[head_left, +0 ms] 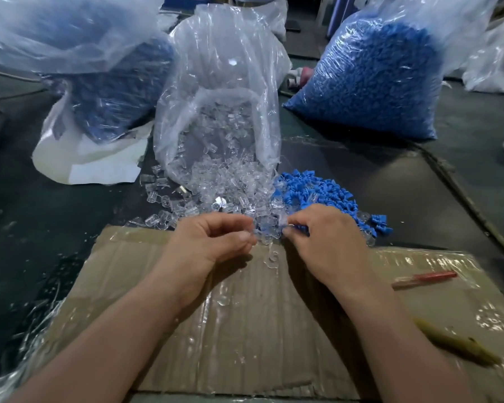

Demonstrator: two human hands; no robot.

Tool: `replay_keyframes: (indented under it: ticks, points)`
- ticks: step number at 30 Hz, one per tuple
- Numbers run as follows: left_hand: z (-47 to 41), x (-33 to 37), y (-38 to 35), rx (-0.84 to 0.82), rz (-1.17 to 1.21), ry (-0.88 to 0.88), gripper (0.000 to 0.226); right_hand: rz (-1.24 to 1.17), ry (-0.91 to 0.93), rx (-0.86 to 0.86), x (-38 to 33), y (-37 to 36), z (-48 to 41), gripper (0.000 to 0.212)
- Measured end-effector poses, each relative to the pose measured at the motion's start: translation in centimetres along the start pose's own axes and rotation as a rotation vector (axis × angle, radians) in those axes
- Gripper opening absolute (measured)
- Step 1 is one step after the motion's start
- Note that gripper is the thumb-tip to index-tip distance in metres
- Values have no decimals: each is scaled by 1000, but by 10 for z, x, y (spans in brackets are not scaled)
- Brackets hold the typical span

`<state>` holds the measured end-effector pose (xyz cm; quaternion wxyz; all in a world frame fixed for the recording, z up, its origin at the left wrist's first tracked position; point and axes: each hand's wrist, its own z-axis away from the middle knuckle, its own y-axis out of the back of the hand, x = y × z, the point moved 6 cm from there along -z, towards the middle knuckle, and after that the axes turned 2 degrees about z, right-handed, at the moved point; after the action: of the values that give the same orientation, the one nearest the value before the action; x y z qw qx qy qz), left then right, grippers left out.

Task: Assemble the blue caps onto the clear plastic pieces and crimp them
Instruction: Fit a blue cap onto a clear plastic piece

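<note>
Taped cardboard sheet [245, 330] lies nearest, a red pen [425, 279] at its 3 o'clock edge. Above it, left hand [213, 242] is curled, fingertips pinched; contents cannot be determined. Right hand [326, 237] pinches a small clear piece [282, 222]. At 12 o'clock: loose clear plastic pieces [216, 181] spilling from an open bag [224, 82]. At 1 o'clock: blue caps [314, 190].

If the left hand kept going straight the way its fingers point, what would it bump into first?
Probably the right hand. The left hand points its fingertips across at it, with only a small blurry clear plastic piece between them, though depth is hard to judge.
</note>
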<state>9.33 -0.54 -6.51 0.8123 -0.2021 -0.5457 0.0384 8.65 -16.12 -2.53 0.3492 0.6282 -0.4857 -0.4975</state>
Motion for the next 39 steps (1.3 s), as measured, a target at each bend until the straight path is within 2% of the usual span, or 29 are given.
replay_keyframes:
  ticks: [7,9,13,15,17,19,22,27,32,39]
  points:
    - [-1,-3,-3,-50,-16,25,29,-153,-64,67,5,14,4,24]
    - [-2,-1,-1,-59,-16,18,29,-282,-75,120,7,21,7,26]
    - [-6,1,1,-52,39,11,20,-522,-35,162,-5,31,19,13]
    - [-8,0,0,-28,53,9,19,-569,1,119,-16,28,23,22]
    - [-8,-1,-2,-19,-1,-14,17,-571,49,79,-25,22,24,26]
    - [-5,-1,-3,-28,-48,-58,17,-542,69,31,-28,14,24,20]
    - [1,0,1,-27,-8,-126,16,-530,51,-8,-24,6,23,19]
    - [-4,3,4,-38,2,-144,16,-703,-38,48,-16,4,22,19]
    - [-7,4,1,-48,-35,-135,14,-691,1,138,-18,8,24,16]
    - [-5,10,2,-1,48,-141,17,-709,-15,180,-19,12,26,29]
